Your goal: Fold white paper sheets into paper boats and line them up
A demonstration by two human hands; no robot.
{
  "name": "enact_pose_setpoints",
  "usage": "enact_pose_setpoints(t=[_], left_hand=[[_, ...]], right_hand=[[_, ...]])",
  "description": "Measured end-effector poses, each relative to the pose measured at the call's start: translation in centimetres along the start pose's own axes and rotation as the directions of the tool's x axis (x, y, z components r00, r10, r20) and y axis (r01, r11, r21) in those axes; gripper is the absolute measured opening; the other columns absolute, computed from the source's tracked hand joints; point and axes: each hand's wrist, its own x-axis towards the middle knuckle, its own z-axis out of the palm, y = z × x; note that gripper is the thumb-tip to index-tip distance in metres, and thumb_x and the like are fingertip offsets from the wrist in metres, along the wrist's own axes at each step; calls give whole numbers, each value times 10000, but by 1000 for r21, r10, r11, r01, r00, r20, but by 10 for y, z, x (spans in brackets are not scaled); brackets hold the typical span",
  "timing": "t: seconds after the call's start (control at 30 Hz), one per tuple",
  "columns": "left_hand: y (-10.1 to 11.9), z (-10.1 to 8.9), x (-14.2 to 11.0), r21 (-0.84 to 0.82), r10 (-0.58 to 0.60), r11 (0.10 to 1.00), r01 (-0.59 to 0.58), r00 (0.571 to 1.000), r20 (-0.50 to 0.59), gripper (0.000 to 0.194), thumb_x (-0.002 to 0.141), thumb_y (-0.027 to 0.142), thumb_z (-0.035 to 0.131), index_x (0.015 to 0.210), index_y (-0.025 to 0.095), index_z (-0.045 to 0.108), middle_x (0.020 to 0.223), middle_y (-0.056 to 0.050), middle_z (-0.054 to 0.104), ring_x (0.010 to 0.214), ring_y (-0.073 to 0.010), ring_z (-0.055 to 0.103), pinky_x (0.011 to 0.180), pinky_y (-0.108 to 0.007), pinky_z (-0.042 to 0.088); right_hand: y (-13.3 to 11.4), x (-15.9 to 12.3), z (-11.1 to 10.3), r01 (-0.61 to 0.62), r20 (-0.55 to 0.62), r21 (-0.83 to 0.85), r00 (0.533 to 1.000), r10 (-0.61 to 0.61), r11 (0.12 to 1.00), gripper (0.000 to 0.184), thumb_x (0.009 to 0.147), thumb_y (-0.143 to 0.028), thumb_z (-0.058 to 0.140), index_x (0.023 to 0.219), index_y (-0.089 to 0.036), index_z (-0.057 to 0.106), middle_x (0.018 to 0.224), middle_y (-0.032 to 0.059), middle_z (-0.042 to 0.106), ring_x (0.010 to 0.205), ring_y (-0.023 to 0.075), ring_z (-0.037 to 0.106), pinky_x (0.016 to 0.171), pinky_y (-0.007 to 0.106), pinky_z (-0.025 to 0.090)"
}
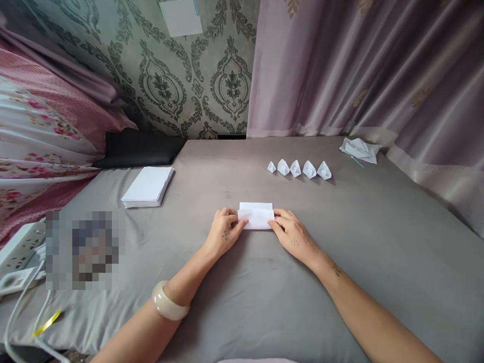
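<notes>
A white sheet of paper, doubled over with its back layer showing above the front one, is held between both hands near the middle of the grey cloth surface. My left hand pinches its left edge, thumb on the front and fingers curled behind. On the opposite edge, my right hand grips in the same way with its thumb on the face. Beyond the hands, several small folded paper boats stand in a row. Farther left lies a stack of white paper.
Crumpled white paper lies at the far right beside a thin green stick. A black folded item is at the back left. The power strip, its cables and a yellow strip occupy the left edge. Curtains border the right.
</notes>
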Motion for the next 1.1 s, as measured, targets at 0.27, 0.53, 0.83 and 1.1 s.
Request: enact_pose_setpoints(t=[0.27,0.53,0.83,1.1], left_hand=[[-1,-2,15,-38,-41,998,44,996,76,358,828,436,588,593,167,573,926,-94,581,933,-233,534,820,-375,471],[-2,11,15,63,-1,998,4,999,-47,350,872,289,518,543,171,531,864,-92,570,868,-232,507,800,-421,469],[-5,18,11,132,7,991,9,993,-120,357,910,337,499,598,170,549,889,-98,545,839,-223,481,800,-415,467],[-10,19,13,111,1,994,11,994,-109,353,909,346,511,601,177,541,888,-91,542,841,-224,484,769,-404,472]], right_hand=[[2,14,7,-165,-47,30,985,167,986,344,927,-282,451,636,-184,605,1024,78,624,800,161,625,789,311,490],[2,17,19,-164,-205,-133,969,134,977,343,925,-270,441,618,-200,578,897,93,616,768,177,612,740,308,492],[-1,23,15,-233,-142,-220,968,205,947,364,925,-276,459,567,-215,464,880,67,583,602,130,552,614,290,427],[-3,24,16,-238,-117,-260,970,214,936,345,929,-274,455,589,-216,461,883,67,578,592,132,546,593,302,401]])
